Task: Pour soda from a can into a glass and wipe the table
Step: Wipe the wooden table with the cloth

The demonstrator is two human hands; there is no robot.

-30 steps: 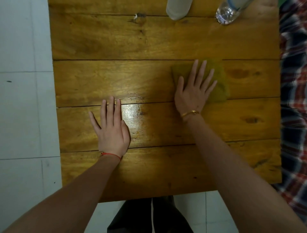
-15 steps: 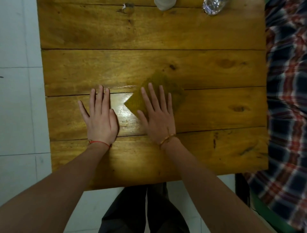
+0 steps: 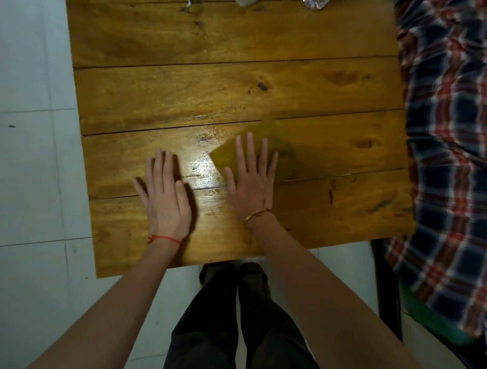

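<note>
My right hand [image 3: 251, 181] lies flat with straight spread fingers on a yellow-green cloth [image 3: 283, 150], pressing it onto the wooden plank table [image 3: 237, 89]. My left hand [image 3: 164, 197] rests flat on the bare wood to the left of it, fingers straight. A shiny wet patch [image 3: 204, 164] glints between the two hands. At the table's far edge only the bottoms of a white container [image 3: 245, 2] and a clear glassy vessel [image 3: 315, 4] show; no can is identifiable.
A person in a plaid shirt [image 3: 448, 158] sits close along the table's right side on a green seat [image 3: 432, 324]. White floor tiles [image 3: 31, 184] lie to the left. My dark trouser legs [image 3: 237, 316] stand at the near table edge.
My right hand slid the cloth from the table's middle right toward me and leftward, close to my left hand. The left hand stayed flat on the wood. The view tilted down.
</note>
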